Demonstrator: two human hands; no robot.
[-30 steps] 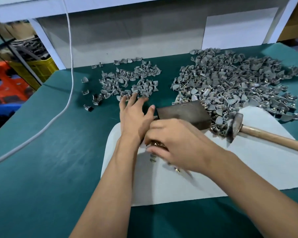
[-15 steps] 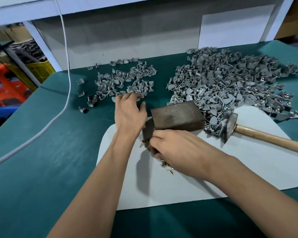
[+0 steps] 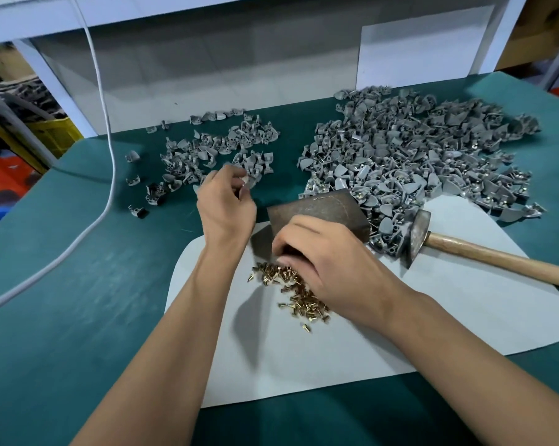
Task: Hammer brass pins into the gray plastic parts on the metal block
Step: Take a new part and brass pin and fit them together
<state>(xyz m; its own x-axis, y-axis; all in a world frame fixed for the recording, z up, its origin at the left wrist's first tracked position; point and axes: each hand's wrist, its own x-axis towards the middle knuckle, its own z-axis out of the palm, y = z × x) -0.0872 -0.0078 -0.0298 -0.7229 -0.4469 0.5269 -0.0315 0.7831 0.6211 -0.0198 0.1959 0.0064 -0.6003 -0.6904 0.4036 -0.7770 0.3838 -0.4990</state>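
A dark metal block (image 3: 323, 209) stands at the far edge of a white sheet (image 3: 432, 323). A heap of brass pins (image 3: 289, 288) lies on the sheet just in front of the block. My right hand (image 3: 326, 265) is curled over the top of this heap with its fingertips down among the pins; whether it holds one is hidden. My left hand (image 3: 226, 201) is raised at the near edge of the small pile of gray plastic parts (image 3: 214, 149) and pinches one gray part (image 3: 247, 181). A hammer (image 3: 464, 249) with a wooden handle lies to the right of the block.
A large heap of gray parts (image 3: 416, 162) covers the green table (image 3: 62, 300) behind and right of the block. A white cable (image 3: 107, 156) runs down the left side. A gray back wall (image 3: 207, 69) closes the far edge. Crates stand off the table at left.
My left hand reached forward to the small pile and lifted a gray part. My right hand slid up the pin heap toward the block, uncovering the pins.
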